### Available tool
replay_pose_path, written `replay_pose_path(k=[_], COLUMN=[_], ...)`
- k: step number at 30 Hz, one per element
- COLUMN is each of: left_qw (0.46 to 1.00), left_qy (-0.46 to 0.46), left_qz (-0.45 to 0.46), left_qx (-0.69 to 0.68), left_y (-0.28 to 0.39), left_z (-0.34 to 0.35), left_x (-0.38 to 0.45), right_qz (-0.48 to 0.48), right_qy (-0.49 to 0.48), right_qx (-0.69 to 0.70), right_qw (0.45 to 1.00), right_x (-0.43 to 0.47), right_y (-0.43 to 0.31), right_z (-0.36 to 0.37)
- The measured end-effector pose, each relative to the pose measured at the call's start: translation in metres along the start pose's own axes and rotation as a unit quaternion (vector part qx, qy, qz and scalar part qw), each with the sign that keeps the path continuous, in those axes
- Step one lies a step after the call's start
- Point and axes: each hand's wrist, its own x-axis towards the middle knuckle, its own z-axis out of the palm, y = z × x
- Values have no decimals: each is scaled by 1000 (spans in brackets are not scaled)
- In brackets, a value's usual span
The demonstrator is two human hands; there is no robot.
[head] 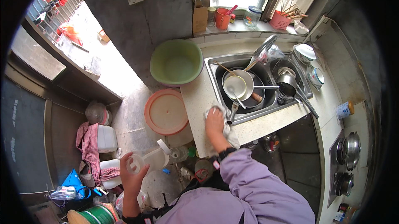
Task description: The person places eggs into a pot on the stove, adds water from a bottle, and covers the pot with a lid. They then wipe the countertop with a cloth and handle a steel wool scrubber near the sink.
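Note:
My right hand [215, 124] presses a crumpled grey-white cloth [231, 132] onto the speckled countertop [196, 112], just left of the double steel sink [246, 118]. Off to the left, clear of the counter, my left hand [134, 171] grips a translucent plastic container [152, 158] by its round end, thumb and fingers on either side. A white ring-shaped part [164, 146] shows at the container's far end. Inside the left basin are a white bowl [235, 87], a pale saucepan [247, 79] and a dark pan. The right basin holds a small steel pot [286, 84].
A green basin [176, 62] stands on the counter's back left corner. Below the left edge is a round pink-rimmed lid [167, 112]. Jars and cups line the windowsill [240, 30]. Pots sit on the stove [335, 171] at right. White jugs [107, 138] and bags crowd the floor at left.

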Motion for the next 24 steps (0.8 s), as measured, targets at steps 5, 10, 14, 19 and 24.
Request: replay_pose_path(k=[5,10,14,19,24], left_qw=[999,995,995,985,966], left_qy=[-21,-53,-50,-49,-60], left_qz=[19,54,78,151,245], left_qx=[23,64,33,65,56], left_y=[23,56,82,108,117], left_z=[9,29,53,98,155], left_x=[11,28,49,78,111], right_qz=[-62,-93,-161,-225,-113], right_qy=[44,-16,-15,-31,-25], right_qx=[70,112,117,240,152], right_qw=[995,989,980,944,982], right_x=[-35,53,40,-62,-76], right_y=[-2,-22,-17,51,170], right_z=[-17,-1,-11,-42,-53])
